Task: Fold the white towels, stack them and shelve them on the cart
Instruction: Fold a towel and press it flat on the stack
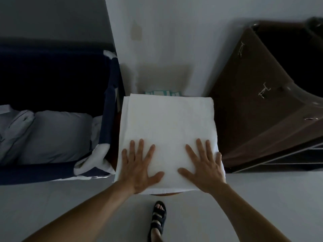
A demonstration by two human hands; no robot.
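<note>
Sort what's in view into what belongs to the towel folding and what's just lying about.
Job: white towel, left hand, right hand pressing it flat; brown shelved unit, possibly the cart.
Lying about: grey pillows, blue bin, teal patterned item.

Our left hand (139, 167) lies flat, palm down, fingers spread. Our right hand (204, 167) matches it. Both bare forearms (90, 206) reach forward.

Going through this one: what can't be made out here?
Head view:
Support under the white towel: covered by it.
How many towels lie stacked: edges too blurred.
Teal-patterned item behind: mostly hidden by the towel.
Brown cabinet: interior dark, cut by the right edge.
</note>
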